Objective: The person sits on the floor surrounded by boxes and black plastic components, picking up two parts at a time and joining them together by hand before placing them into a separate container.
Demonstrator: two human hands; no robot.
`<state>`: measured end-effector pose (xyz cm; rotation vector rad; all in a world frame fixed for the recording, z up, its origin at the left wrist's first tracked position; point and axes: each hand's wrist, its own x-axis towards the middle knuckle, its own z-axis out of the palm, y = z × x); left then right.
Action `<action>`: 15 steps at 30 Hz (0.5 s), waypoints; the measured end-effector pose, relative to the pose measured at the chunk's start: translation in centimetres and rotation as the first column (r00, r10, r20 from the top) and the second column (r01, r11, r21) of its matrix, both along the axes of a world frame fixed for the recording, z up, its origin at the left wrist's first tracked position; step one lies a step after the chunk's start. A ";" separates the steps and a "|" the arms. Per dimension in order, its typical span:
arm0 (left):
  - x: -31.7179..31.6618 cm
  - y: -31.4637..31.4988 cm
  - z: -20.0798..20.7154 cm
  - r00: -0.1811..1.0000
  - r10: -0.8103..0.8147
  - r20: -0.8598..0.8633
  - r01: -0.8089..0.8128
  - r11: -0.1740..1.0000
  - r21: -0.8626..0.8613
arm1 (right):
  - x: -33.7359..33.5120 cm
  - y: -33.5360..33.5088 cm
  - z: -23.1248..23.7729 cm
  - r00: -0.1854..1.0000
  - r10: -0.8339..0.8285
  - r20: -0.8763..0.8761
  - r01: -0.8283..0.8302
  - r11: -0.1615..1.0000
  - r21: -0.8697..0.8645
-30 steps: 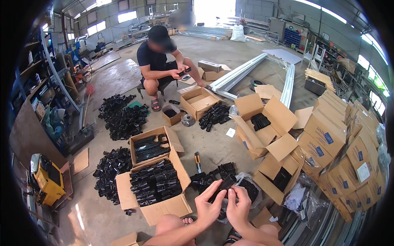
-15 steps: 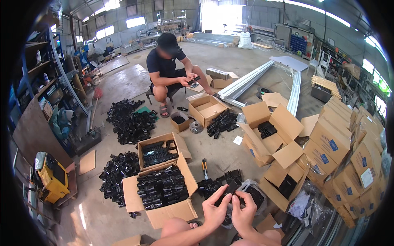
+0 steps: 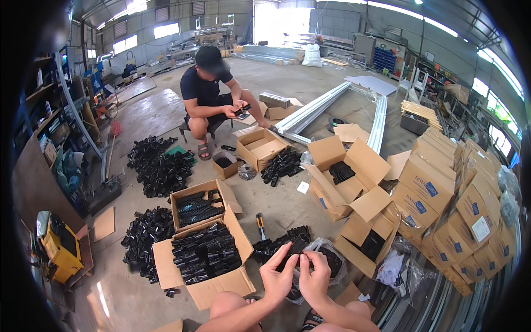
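Observation:
Low in front of me, my left hand (image 3: 278,279) and my right hand (image 3: 315,281) meet, thumbs close together, both pinching a small black part (image 3: 298,244). Its exact kind is hard to make out, since the fingers cover much of it. Just beyond them on the floor lies a pile of similar black parts (image 3: 269,249), next to a clear plastic bag (image 3: 338,260) with more black pieces. A screwdriver-like tool with an orange and black handle (image 3: 260,222) lies behind the pile. To the left of my hands, an open carton (image 3: 221,291) is filled with rows of black parts.
Across from me a co-worker (image 3: 207,91) sits on a low stool, holding another black part. Black heaps (image 3: 146,243) lie at the left. Open cartons (image 3: 379,202) and stacked closed boxes (image 3: 426,185) stand to the right. White metal profiles (image 3: 315,113) lie farther back.
The whole view has swung slightly to the right, so the surroundings sit farther left. Both hands keep their hold on the black part, which looks slightly turned.

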<state>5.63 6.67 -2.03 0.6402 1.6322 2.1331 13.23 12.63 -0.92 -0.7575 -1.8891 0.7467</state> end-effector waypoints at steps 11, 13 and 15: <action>-0.2 0.0 -0.5 1.000 -0.006 0.013 0.006 1.000 -0.017 | -0.5 -0.5 0.3 0.999 0.027 -0.048 -0.035 0.984 -0.175; -0.1 0.3 -0.5 1.000 0.013 0.017 -0.012 0.999 -0.041 | -0.4 -0.6 0.1 0.996 -0.003 -0.091 -0.023 0.958 -0.285; 0.2 0.3 -0.1 0.999 0.007 0.039 -0.007 1.000 -0.009 | -0.2 -0.4 -0.3 0.996 -0.004 -0.084 -0.017 0.968 -0.252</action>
